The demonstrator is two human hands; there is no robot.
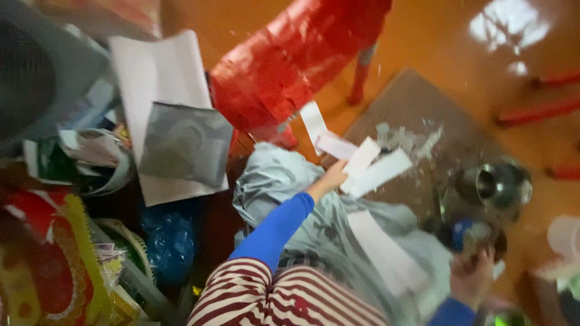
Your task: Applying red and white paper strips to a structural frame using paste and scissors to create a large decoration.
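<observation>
paper strips [368, 166] on cloth [284, 181] — chair [296, 54] behind

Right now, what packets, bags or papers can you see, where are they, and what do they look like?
White paper strips: middle, in the left hand, long and flat.
Big white sheet: upper left, rectangular.
Grey square sheet: lying on that sheet, faint round pattern.
Blue plastic bag: lower left, crumpled and shiny.
Red and yellow packet: bottom left corner, too blurred for detail.
</observation>
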